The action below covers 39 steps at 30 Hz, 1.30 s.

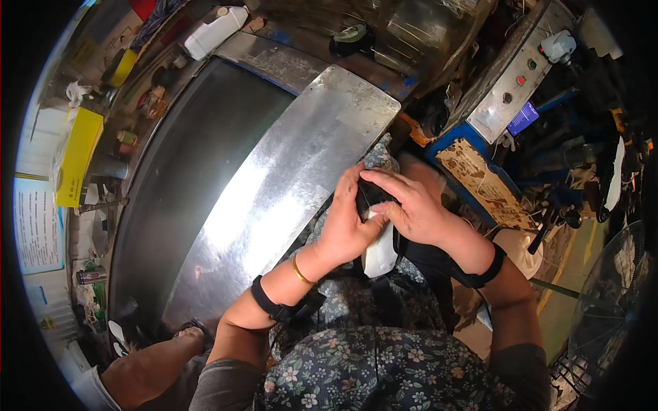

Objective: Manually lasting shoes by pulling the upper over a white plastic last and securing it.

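Observation:
Over my lap, my left hand (343, 233) and my right hand (415, 212) meet at the fingertips. Between them is a dark piece with a smooth white part (381, 255), which hangs below my thumbs. It looks like a shoe, but my fingers hide much of it. Both sets of fingers curl around it, and the thumbs press near its top. A floral apron (370, 370) lies beneath. Just beyond my left hand is the edge of a shiny metal plate (295, 157).
A dark conveyor belt (199, 144) curves along the plate's left. At right stands a control box with buttons (507, 96); a black-and-white shoe (613, 175) is past it. A fan guard (613, 301) is lower right. Another person's leg (147, 366) shows lower left. A white jug (216, 31) stands far back.

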Each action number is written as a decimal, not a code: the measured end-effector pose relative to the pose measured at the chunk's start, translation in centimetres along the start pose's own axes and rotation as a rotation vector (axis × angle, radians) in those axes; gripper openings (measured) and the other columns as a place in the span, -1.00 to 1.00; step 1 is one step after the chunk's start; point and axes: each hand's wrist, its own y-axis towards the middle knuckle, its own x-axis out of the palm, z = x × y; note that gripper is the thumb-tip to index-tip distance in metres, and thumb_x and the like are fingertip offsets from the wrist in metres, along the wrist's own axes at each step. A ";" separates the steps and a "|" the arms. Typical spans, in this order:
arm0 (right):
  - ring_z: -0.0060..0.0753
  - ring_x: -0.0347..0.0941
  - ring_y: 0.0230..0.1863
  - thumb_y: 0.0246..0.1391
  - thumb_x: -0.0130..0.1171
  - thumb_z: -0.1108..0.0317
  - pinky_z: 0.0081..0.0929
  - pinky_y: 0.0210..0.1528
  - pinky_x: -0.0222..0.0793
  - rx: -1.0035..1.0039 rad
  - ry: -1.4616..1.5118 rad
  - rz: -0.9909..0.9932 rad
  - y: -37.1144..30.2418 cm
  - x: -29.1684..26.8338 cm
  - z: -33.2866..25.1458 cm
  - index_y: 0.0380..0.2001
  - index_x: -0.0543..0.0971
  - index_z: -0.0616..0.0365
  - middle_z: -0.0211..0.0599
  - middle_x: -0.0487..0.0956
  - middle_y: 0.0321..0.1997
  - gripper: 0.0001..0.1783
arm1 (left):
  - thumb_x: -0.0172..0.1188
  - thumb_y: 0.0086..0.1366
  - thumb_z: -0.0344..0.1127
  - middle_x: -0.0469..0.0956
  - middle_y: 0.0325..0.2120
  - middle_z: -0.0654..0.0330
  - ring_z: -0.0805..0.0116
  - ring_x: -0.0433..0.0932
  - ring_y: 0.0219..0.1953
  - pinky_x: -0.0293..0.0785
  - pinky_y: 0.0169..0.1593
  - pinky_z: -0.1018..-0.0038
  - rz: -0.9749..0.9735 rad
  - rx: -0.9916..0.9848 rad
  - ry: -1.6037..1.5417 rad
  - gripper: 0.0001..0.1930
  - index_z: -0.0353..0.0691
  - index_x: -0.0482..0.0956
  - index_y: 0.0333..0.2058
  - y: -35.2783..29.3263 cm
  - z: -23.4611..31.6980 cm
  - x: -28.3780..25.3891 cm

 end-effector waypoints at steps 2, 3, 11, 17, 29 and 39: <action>0.07 0.32 0.25 0.12 0.18 0.39 -0.22 0.26 0.23 0.111 0.144 -0.018 0.2 -0.1 0.3 0.21 0.29 0.33 0.14 0.34 0.24 -0.40 | 0.34 0.03 -0.41 0.16 0.21 -0.24 -0.21 0.16 0.28 0.12 0.31 0.16 -0.042 -0.155 -0.029 -0.19 -0.49 0.12 0.22 0.7 0.1 -0.6; 0.07 0.32 0.25 0.12 0.18 0.39 -0.22 0.26 0.23 0.122 0.144 -0.010 -0.8 0.9 0.4 0.21 0.29 0.33 0.14 0.34 0.24 -0.40 | 0.34 0.03 -0.41 0.16 0.21 -0.24 -0.21 0.16 0.28 0.12 0.31 0.16 -0.052 -0.157 -0.035 -0.19 -0.49 0.12 0.22 1.0 0.4 -0.8; -0.42 0.58 -0.27 0.19 0.07 0.49 -0.48 -0.23 0.45 0.252 0.151 0.458 -5.8 4.8 1.2 0.04 0.44 0.38 0.02 0.61 -0.28 -0.65 | 0.27 0.21 -0.43 0.54 -0.14 0.19 0.41 0.55 -0.15 0.51 -0.05 0.52 -0.234 -0.534 -0.674 -0.46 -0.27 0.34 0.17 5.3 -1.4 -4.3; -0.54 0.52 -0.17 0.32 -0.03 0.05 -0.52 -0.05 0.42 0.837 1.435 0.551 -8.0 5.6 1.5 -0.01 0.51 0.34 -0.31 0.64 -0.16 -0.49 | 0.31 0.19 -0.41 0.53 -0.18 0.25 0.47 0.48 -0.13 0.43 0.00 0.50 -0.137 -0.640 -0.796 -0.49 -0.23 0.36 0.10 -0.9 -1.8 -2.3; -0.04 0.54 -0.54 0.22 -0.10 0.30 -0.25 -0.50 0.48 0.467 -0.996 0.102 -2.6 6.9 0.0 -0.45 0.53 0.25 -0.13 0.55 -0.56 -0.70 | 0.29 0.22 -0.41 0.52 -0.19 0.19 0.48 0.49 -0.22 0.45 -0.14 0.58 -0.160 -0.654 -0.686 -0.45 -0.29 0.28 0.14 1.0 -3.4 -0.9; -0.22 -0.06 0.45 0.27 0.05 -0.01 -0.43 0.39 -0.06 0.591 0.785 0.148 -7.4 6.3 -0.8 0.38 -0.25 0.40 0.07 0.00 0.44 -0.01 | -0.27 0.48 -0.09 0.48 0.05 -0.10 -0.04 0.46 0.10 0.31 0.23 0.28 0.078 -0.750 -0.594 -0.49 -0.36 0.33 0.18 -1.4 -3.9 0.6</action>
